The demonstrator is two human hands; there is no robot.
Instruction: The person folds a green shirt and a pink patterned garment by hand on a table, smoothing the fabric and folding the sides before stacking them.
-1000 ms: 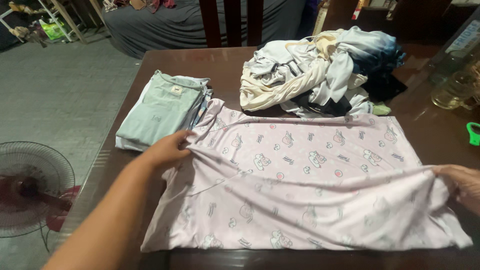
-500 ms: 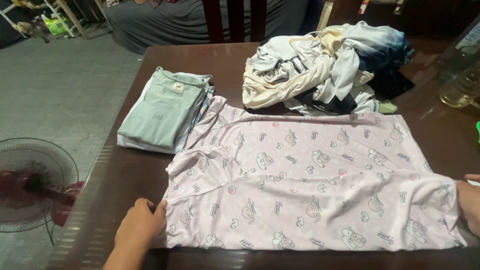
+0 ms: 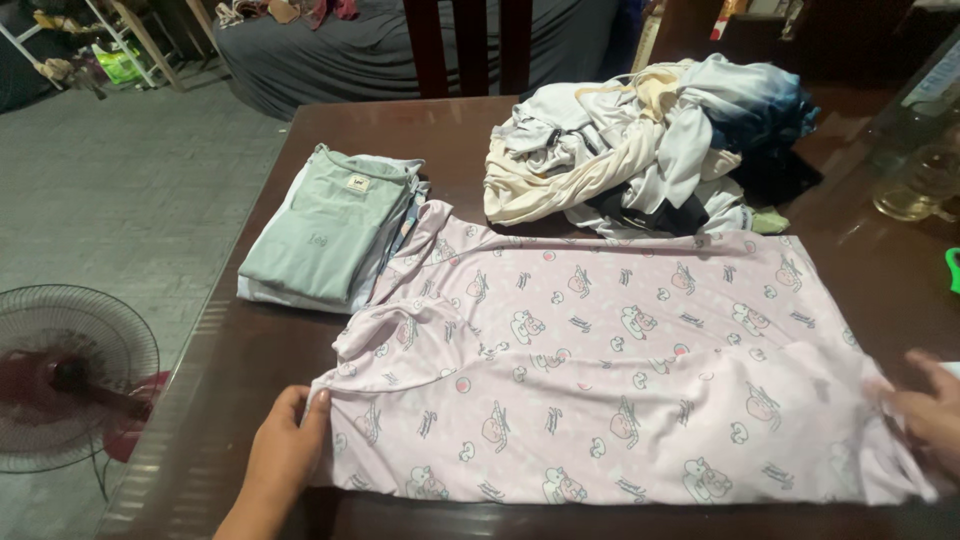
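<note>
This is looking like a room in a home. A dark wooden table [image 3: 250, 350] is standing on a grey floor [image 3: 120, 200], with a wooden chair [image 3: 465, 45] behind it. A sofa under a grey cover [image 3: 330, 45] is sitting further back. An electric fan [image 3: 60, 375] is standing on the floor, and household laundry [image 3: 640, 150] is lying in a heap beside folded clothes [image 3: 325, 225].

A small square cream label [image 3: 352, 183] sits near the top of the folded green garment [image 3: 325, 235]. A green package [image 3: 118, 62] lies on the floor, far beyond that garment to the left.
</note>
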